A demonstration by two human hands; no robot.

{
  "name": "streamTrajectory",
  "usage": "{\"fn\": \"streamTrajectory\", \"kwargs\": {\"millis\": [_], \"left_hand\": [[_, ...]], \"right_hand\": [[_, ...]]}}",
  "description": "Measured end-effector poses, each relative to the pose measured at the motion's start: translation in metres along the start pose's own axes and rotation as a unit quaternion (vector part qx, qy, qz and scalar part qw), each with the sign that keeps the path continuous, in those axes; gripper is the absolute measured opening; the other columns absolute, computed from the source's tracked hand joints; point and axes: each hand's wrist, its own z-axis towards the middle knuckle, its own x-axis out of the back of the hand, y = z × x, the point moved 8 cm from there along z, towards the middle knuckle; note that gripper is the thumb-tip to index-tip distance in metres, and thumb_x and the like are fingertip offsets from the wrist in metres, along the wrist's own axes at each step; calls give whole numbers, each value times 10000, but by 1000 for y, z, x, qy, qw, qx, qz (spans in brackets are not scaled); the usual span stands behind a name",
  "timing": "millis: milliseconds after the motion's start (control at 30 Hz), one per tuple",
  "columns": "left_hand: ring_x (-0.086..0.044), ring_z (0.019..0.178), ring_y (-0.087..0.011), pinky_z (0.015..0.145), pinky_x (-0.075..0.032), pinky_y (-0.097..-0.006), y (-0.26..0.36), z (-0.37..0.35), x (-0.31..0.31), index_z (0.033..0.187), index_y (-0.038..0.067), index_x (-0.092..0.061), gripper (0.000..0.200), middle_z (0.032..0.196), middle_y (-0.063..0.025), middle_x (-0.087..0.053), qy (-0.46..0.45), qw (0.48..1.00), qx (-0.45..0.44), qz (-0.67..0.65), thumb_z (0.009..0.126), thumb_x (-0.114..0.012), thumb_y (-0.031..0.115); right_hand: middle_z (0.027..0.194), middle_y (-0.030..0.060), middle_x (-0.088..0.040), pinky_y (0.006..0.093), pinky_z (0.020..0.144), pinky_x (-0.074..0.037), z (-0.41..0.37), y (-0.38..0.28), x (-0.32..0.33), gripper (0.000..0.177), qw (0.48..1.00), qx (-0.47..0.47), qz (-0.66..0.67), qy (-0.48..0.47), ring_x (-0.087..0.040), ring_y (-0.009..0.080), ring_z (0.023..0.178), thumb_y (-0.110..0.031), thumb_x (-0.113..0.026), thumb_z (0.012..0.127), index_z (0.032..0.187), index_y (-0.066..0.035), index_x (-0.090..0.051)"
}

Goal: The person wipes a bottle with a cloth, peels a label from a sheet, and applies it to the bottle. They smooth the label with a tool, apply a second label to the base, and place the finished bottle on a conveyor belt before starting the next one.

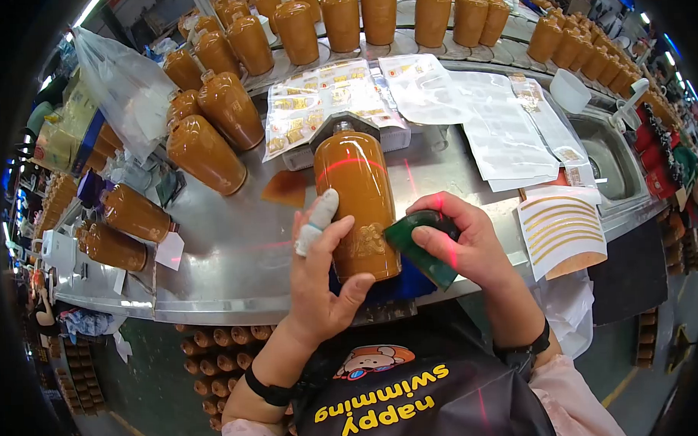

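In the centre of the frame the left hand (324,269) is gripping the amber bottle (356,187) above the worktop (227,261), while the right hand (469,248) is pinching a green pad (419,245) against its gold label (367,240), where firm, even strokes are probably serving best.

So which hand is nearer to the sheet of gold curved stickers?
Right. The right hand, holding a green pad, is close beside the sheet; the left hand grips the amber bottle, farther off.

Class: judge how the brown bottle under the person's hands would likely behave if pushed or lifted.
The brown bottle is round and seems to lie on its side, so it would probably roll. Its glossy skin looks slippery; the left hand wraps it. Likely ceramic: heavy, breakable.
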Motion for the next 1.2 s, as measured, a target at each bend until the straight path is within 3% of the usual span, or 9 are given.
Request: {"fn": "streamTrajectory", "kwargs": {"millis": [233, 300, 433, 467, 700, 800, 900, 1000, 1200], "left_hand": [[-424, 1314, -440, 1152, -206, -524, -9, 7, 2, 1192, 16, -603, 407, 1413, -278, -467, 12, 999, 30, -34, 947, -588, 341], [-413, 1320, -437, 1154, -197, -527, -4, 9, 0, 1197, 26, -617, 407, 1401, -271, -484, 9, 1000, 4, -13, 944, -585, 344], [-396, 1338, -415, 1162, -165, -540, 14, 2, -5, 1246, 50, -634, 435, 1382, -252, -512, -24, 986, -56, 155, 940, -579, 354], [-400, 1347, -397, 1174, -132, -541, 16, -1, -7, 1255, 42, -643, 478, 1401, -226, -512, -27, 983, -59, 173, 974, -521, 408], [-392, 1349, -397, 1172, -129, -554, 19, -11, -14, 1315, 30, -592, 545, 1418, -238, -486, -44, 976, -86, 193, 951, -556, 435], [-394, 1341, -411, 1169, -127, -565, 7, -19, -4, 1350, -3, -541, 614, 1404, -243, -488, 14, 990, -26, 139, 942, -564, 456], [-398, 1332, -420, 1166, -128, -573, 7, -20, -8, 1357, -27, -516, 656, 1389, -244, -495, -14, 979, -33, 201, 938, -564, 475], [-415, 1329, -364, 1160, -141, -584, 13, -17, -11, 1348, 29, -556, 605, 1379, -220, -517, -16, 974, -41, 224, 932, -572, 468], [-451, 1305, -366, 1169, -139, -578, 20, -14, -11, 1301, 19, -591, 567, 1317, -215, -566, -26, 962, -78, 260, 946, -553, 459]], "right_hand": [[903, 35, -662, 249, 736, -507, -2, 2, 2, 237, 1000, -25, 15, -7, -595, 74, 823, -91, -678, 883, 1100, -18, -617], [911, 42, -665, 256, 740, -510, -2, 1, -3, 244, 1000, -17, 12, -7, -600, 80, 829, -98, -681, 887, 1107, -16, -614], [929, 57, -668, 263, 753, -514, 0, -8, -14, 257, 1000, 20, 6, -8, -608, 95, 837, -116, -681, 897, 1121, -13, -606], [926, 57, -667, 264, 754, -514, 0, -8, -14, 257, 1000, 22, 6, -6, -608, 96, 836, -115, -679, 897, 1120, -11, -605], [914, 43, -659, 245, 728, -512, -3, -2, -11, 240, 1000, 8, 5, 7, -600, 81, 812, -102, -673, 898, 1106, -3, -604], [955, 23, -644, 228, 767, -501, -5, 4, -9, 222, 1000, -13, 1, 2, -594, 65, 863, -107, -665, 923, 1107, -13, -586], [949, 23, -645, 227, 770, -499, -5, 7, -9, 220, 1000, -22, 16, 2, -593, 64, 861, -110, -664, 926, 1105, -12, -584], [948, 23, -646, 227, 770, -499, -5, 6, -12, 223, 999, -18, 28, 7, -594, 64, 860, -111, -665, 926, 1105, -9, -581], [918, 38, -661, 235, 719, -512, -6, 8, -9, 232, 1000, -2, 20, 19, -601, 67, 814, -103, -671, 910, 1106, -5, -593]]}}
